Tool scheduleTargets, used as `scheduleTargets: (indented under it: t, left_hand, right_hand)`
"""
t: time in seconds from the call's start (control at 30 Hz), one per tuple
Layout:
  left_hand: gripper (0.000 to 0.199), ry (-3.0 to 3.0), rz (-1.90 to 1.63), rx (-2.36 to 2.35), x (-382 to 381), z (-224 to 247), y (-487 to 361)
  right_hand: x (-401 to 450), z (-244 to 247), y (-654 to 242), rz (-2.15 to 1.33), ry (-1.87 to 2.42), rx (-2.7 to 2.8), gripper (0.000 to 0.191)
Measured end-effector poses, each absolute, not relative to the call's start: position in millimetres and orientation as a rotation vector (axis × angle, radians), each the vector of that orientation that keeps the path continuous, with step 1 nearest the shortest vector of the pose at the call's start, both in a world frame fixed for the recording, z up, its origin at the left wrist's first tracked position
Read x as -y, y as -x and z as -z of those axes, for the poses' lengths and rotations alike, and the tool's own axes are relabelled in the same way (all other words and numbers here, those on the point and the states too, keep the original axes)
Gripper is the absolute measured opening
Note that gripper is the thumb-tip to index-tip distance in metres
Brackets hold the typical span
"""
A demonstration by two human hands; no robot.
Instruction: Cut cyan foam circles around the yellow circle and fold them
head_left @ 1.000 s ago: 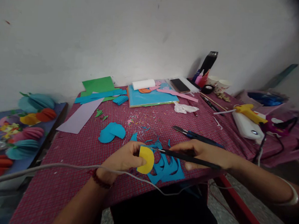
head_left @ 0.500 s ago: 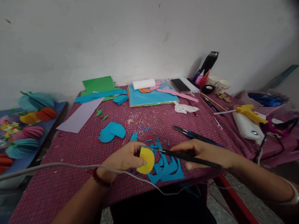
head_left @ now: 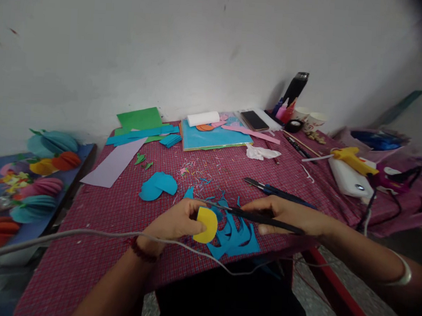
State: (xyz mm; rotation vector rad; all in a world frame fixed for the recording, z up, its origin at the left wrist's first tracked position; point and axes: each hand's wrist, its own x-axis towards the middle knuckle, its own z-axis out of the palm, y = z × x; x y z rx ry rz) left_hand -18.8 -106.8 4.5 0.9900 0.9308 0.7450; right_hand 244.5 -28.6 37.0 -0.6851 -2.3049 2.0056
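My left hand [head_left: 176,221] pinches a rounded yellow paper piece [head_left: 208,227] between thumb and fingers, just above the table's front part. My right hand [head_left: 279,214] is closed on black-handled scissors [head_left: 267,220], seen nearly edge-on. Their thin metal blades reach left to the top edge of the yellow piece. Whether they touch it I cannot tell. Beneath both hands lie blue paper offcuts [head_left: 243,246] with curved cut-outs. Blue rounded paper pieces [head_left: 155,186] lie overlapping beyond my left hand. A craft knife [head_left: 262,185] rests just past my right fingers.
A grey cable [head_left: 113,234] runs across in front of my left wrist. Coloured sheets [head_left: 212,138], a phone [head_left: 255,120] and a bottle [head_left: 295,89] stand or lie at the back. A yellow glue gun [head_left: 355,160] lies right; paper pumpkin shapes [head_left: 42,187] sit left.
The scissors and my right hand have shifted slightly left and up, with the handles closer together. The yellow piece has tilted a little in my left hand.
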Motion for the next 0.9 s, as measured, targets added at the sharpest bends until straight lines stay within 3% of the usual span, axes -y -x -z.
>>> scheduleTargets:
  t: [0.1, 0.27, 0.4, 0.53, 0.67, 0.9]
  left_hand:
    - [0.012, -0.974, -0.859, -0.942, 105.0, -1.5, 21.0]
    - [0.016, -0.811, -1.192, -1.069, 96.4, 0.9, 27.5]
    - [0.017, -0.577, -1.389, -1.099, 90.1, -1.5, 31.5]
    - [0.016, -0.476, -1.537, -1.042, 86.8, 1.5, 32.2]
    - [0.020, -0.526, -1.566, -0.972, 83.5, 7.4, 33.6]
    - [0.019, -0.647, -1.601, -1.071, 80.2, 11.7, 35.5]
  right_hand:
    - [15.4, -26.8, -236.1, -1.726, 0.803, 2.293, 0.043]
    - [-26.3, 3.9, -203.5, -0.871, 0.948, 2.413, 0.045]
    - [-35.5, 7.4, -172.3, -0.433, 0.962, 2.484, 0.034]
    - [-8.7, -9.5, -144.2, -0.450, 0.706, 2.322, 0.025]
    - [16.0, -15.9, -122.2, -0.397, 0.403, 2.299, 0.029]
    - [11.3, 6.8, -98.3, -0.780, 0.495, 2.131, 0.024]
